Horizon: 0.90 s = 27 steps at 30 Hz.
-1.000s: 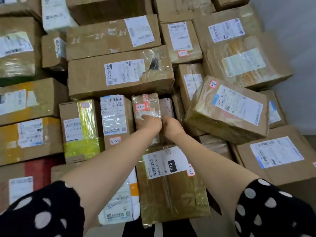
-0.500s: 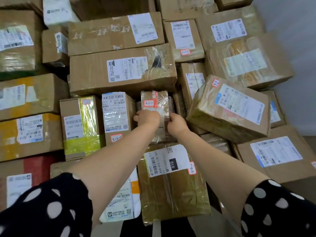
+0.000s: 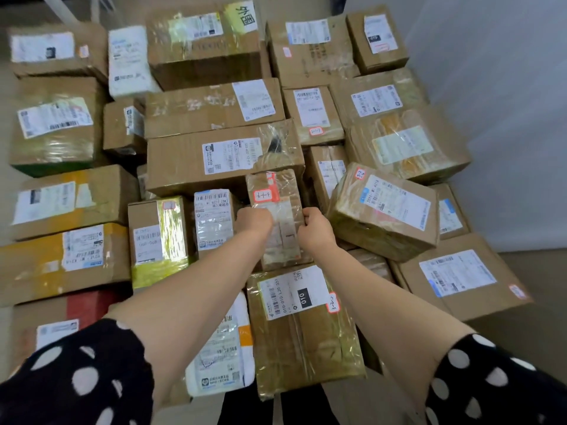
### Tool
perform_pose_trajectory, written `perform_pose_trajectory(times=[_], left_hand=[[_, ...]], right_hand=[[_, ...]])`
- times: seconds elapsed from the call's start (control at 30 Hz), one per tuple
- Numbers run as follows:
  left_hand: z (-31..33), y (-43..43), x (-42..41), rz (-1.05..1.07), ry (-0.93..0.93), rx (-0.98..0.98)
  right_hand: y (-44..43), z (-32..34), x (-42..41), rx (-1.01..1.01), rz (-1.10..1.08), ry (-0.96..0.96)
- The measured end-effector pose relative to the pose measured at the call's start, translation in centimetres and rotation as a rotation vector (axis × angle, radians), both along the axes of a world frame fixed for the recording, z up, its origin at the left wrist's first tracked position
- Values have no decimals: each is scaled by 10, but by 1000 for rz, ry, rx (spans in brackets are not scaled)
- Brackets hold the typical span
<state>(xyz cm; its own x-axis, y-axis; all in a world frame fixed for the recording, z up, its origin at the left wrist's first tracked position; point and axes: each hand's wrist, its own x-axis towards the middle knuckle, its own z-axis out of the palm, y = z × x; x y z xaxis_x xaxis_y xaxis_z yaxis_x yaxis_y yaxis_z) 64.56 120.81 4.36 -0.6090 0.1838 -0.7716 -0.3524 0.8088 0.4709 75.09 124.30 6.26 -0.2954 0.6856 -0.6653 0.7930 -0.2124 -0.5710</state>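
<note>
Item 1: small taped parcel (image 3: 276, 191), one, mid-pile; left hand (image 3: 254, 220) and right hand (image 3: 316, 227), two, fingers curled round its sides.
Item 2: cartons (image 3: 55, 130), I count over twenty; the exact figure is unclear.
Item 3: back mailer (image 3: 129, 59) and front mailer (image 3: 221, 357), two.
Clearance: long carton (image 3: 184, 167) touching behind, tilted carton (image 3: 383, 210) just beside. There is open floor (image 3: 537, 283) by the wall (image 3: 506, 118).
</note>
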Motion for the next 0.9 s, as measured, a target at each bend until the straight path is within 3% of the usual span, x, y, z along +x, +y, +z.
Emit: perform_pose_trajectory(times=[0.13, 0.33, 0.6, 0.9], left_hand=[[25, -5, 3, 0, -35, 60], [59, -30, -5, -80, 205, 270], [45, -70, -82, 5, 414, 177], [38, -77, -99, -106, 281, 129]], right_hand=[[-8, 23, 3, 97, -84, 19], [-30, 52, -17, 347, -190, 116], [-63, 67, -83, 110, 71, 276], [-68, 52, -97, -62, 181, 370]])
